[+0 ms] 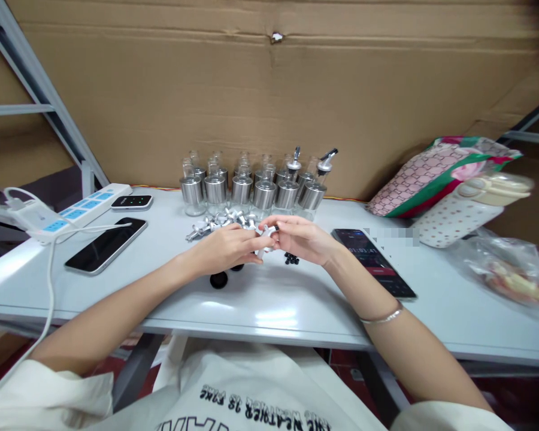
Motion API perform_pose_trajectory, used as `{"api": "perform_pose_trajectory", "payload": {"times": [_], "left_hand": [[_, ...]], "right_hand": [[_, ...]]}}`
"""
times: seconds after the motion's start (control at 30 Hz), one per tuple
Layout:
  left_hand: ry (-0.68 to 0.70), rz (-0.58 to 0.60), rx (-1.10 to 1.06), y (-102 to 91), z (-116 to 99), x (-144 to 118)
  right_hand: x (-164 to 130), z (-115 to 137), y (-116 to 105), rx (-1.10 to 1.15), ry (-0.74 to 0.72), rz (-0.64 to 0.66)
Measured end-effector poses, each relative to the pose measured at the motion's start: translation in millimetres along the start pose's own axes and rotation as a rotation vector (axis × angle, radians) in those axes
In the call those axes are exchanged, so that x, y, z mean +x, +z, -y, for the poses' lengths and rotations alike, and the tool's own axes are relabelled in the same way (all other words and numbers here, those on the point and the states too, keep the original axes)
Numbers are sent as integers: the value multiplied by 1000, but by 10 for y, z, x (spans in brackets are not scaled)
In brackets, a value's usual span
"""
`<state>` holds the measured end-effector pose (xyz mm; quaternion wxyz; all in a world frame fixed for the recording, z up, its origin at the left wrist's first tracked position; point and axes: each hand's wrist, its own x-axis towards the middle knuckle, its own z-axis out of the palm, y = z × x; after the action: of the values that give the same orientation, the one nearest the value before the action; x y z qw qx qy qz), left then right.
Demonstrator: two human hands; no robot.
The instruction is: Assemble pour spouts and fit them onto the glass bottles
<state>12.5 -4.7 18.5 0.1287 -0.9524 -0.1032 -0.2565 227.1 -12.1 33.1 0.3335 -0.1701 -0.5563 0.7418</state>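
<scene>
My left hand [228,246] is closed around a silver bottle pour spout [266,239] above the middle of the table. From the other side, my right hand [302,237] pinches the same spout by its dark-tipped end; fingers cover part of it. A pile of loose metal pour spouts [209,224] lies just behind my left hand. Small black pieces [291,258] are clustered under my right hand. Below my left hand are black round caps [218,279], one partly hidden. Behind stand rows of glass bottles with steel sleeves [242,190]; two at the right carry fitted pour spouts [327,160].
At left are a white power strip [83,209], a phone [106,245] with a cable, and a small device [132,203]. A lit phone [374,262], a dotted bottle [458,212], a patterned bag [431,176] and a plastic bag [516,275] are at right. Cardboard [269,102] backs the table.
</scene>
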Motion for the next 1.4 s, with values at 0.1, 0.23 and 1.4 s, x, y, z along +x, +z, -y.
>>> {"api": "perform_pose_trajectory", "payload": {"times": [0.1, 0.23, 1.4], "left_hand": [[29, -28, 51, 7, 13, -2], [38, -70, 73, 13, 17, -5], [-298, 183, -45, -7, 251, -110]], "right_hand": [[-8, 3, 9, -15, -26, 1], [-13, 8, 42, -4, -9, -32], [52, 45, -82, 9, -59, -319]]}}
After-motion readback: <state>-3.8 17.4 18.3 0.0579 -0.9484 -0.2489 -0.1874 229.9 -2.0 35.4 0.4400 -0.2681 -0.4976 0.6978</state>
